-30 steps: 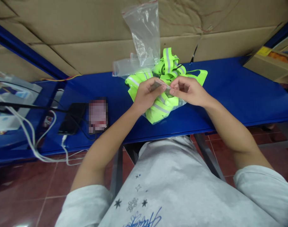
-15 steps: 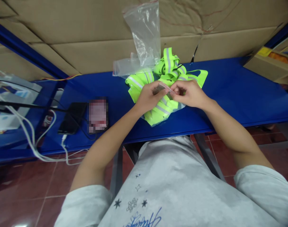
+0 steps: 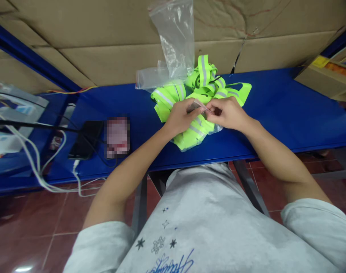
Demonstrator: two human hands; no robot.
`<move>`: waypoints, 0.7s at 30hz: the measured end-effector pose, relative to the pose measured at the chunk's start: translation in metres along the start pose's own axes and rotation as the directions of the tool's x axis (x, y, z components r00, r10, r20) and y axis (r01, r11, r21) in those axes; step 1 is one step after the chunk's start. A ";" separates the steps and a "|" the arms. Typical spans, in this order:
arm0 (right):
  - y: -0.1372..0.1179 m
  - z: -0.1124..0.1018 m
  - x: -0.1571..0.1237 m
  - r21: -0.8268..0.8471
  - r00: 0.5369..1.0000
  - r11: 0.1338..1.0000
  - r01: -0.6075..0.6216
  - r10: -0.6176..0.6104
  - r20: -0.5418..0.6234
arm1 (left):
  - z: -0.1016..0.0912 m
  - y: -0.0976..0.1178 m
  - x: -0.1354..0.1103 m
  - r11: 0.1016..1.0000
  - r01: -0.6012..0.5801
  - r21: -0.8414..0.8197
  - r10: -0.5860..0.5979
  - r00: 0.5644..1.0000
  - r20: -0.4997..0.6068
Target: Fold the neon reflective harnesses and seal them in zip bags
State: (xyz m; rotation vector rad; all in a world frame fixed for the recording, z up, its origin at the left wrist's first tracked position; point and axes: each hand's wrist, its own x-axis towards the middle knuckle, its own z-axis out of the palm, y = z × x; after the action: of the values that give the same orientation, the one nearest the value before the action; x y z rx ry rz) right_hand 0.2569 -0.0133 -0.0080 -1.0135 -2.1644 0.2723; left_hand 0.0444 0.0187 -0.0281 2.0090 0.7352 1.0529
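Observation:
A clear zip bag (image 3: 217,128) lies near the front of the blue table, with a folded neon-yellow reflective strap (image 3: 188,139) inside. Its reddish top edge is pinched between the thumb and fingers of my left hand (image 3: 181,116). Close beside, my right hand (image 3: 229,113) is closed on the same edge, fingers curled in. The two hands almost meet, and they hide part of the bag's mouth. Just behind them sits a loose heap of more neon-yellow reflective straps (image 3: 203,72) with grey stripes and some black parts.
Clear zip bags (image 3: 177,38) lean on the cardboard wall (image 3: 110,62) behind the heap. To the left on the blue table (image 3: 287,113) are a black phone (image 3: 86,140), a blurred-out flat item (image 3: 117,137) and white cables (image 3: 33,159). A cardboard box (image 3: 325,83) stands at the right.

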 end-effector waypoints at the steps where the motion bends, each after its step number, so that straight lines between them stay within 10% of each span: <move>1: 0.000 -0.001 0.000 -0.010 1.000 1.000 0.000 0.000 0.010 | 0.000 0.001 0.000 1.000 0.010 0.011 -0.010 1.000 0.004; 21: -0.005 -0.005 0.000 0.282 0.991 0.953 -0.112 0.088 0.096 | 0.002 0.008 -0.004 0.996 -0.083 0.024 0.084 0.995 -0.054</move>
State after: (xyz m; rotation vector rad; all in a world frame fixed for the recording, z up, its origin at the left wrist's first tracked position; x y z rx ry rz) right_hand 0.2573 -0.0174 -0.0026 -0.9587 -2.0722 0.6673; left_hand 0.0452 0.0110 -0.0242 2.0515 0.6986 1.1575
